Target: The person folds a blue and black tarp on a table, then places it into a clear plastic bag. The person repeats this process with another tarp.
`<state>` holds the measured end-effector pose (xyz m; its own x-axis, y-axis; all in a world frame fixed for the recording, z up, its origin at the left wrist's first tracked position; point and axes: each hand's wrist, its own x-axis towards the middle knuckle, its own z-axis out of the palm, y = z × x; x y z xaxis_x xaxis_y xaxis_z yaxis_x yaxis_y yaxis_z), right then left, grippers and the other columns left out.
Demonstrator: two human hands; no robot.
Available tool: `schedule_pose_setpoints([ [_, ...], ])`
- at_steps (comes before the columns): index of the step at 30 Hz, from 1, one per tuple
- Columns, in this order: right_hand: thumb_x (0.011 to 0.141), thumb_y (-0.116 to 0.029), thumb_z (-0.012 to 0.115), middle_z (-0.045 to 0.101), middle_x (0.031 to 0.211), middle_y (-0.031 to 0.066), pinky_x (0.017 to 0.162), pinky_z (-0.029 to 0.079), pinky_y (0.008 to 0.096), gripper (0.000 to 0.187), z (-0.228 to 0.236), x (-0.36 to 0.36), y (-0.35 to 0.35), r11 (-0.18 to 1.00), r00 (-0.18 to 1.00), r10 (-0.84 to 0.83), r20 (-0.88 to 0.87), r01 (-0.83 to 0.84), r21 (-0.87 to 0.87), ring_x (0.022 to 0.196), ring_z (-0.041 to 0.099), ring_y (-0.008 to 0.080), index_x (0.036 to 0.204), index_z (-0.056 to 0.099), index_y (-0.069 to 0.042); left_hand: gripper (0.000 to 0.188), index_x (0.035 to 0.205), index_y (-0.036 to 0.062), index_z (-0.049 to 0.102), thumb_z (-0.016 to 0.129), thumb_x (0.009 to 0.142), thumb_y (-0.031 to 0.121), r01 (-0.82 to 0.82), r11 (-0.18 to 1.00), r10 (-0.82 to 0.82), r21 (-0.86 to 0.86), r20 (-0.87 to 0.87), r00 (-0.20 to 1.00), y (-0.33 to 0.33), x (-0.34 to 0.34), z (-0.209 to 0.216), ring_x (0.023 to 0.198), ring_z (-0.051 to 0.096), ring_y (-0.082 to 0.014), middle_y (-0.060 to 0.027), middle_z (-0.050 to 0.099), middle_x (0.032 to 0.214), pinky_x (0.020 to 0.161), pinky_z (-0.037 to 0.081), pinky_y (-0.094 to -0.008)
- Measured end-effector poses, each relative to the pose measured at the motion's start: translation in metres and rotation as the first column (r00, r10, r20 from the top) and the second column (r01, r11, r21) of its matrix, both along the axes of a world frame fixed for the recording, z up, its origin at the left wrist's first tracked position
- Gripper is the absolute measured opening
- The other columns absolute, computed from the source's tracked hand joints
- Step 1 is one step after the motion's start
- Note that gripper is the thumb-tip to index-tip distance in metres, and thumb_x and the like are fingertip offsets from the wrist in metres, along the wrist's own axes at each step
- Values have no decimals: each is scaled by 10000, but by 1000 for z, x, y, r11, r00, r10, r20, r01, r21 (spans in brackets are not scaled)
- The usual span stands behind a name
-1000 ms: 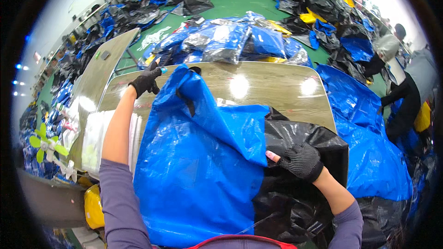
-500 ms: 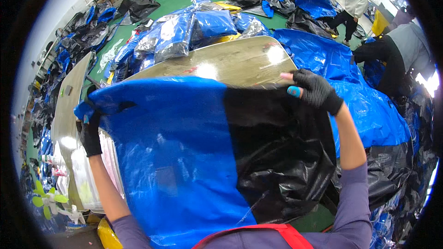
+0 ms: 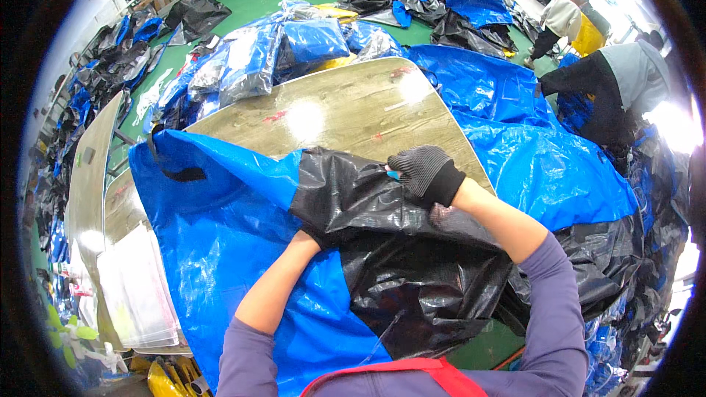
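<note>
A large blue and black tarpaulin bag [image 3: 243, 250] hangs and lies spread in front of me, with a black strap [image 3: 182, 173] on its upper left part. My right hand [image 3: 426, 174], in a dark ribbed fingerless glove, is closed on the black section near its top edge. My left hand [image 3: 323, 237] is over the middle of the bag, where the blue meets the black. A fold of black material covers its fingers, so their grip is hidden. The black section is bunched and creased between both hands.
Behind the bag is a wood-grain table [image 3: 346, 114]. Plastic-wrapped blue packages [image 3: 250, 59] are piled beyond it. Blue tarpaulin [image 3: 544, 169] lies at the right, near a bending person [image 3: 610, 84]. White sheets [image 3: 140, 287] lie at the left, near a green-leaved plant [image 3: 66, 331].
My left hand has left the bag's upper left corner and moved right to the middle. My right hand has come inward and slightly down, still gripping the black section, which is now folded over.
</note>
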<state>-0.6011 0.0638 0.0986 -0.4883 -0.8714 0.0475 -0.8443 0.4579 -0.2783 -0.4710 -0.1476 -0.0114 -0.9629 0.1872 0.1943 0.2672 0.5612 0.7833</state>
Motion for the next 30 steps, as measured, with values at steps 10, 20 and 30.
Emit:
schedule_pose_setpoints([
  [10, 862, -297, 578, 660, 853, 211, 699, 507, 450, 269, 33, -73, 47, 846, 890, -455, -2, 432, -311, 807, 637, 405, 944, 622, -44, 776, 1374, 255, 475, 628, 720, 644, -179, 832, 52, -524, -248, 967, 7, -2, 12, 1412, 183, -414, -180, 346, 1465, 1085, 51, -685],
  [20, 773, -331, 665, 614, 1150, 194, 862, 467, 449, 422, 82, -27, -32, 899, 666, -355, -657, 436, -43, 1031, 607, 351, 1128, 618, -107, 728, 1356, 283, 495, 565, 744, 672, -125, 796, -36, -592, -252, 967, 5, -4, -1, 1382, 218, -453, -185, 346, 1469, 1042, 95, -723],
  [30, 891, -541, 488, 308, 1504, 177, 1173, 76, 472, 678, -80, -58, -17, 940, 966, -14, -258, 101, 326, 1423, 195, 361, 1428, 408, -135, 597, 1256, 152, 576, 669, 742, 440, -119, 870, -67, -478, -354, 933, -11, 5, 17, 1365, 311, -396, -178, 428, 1414, 1105, 194, -601],
])
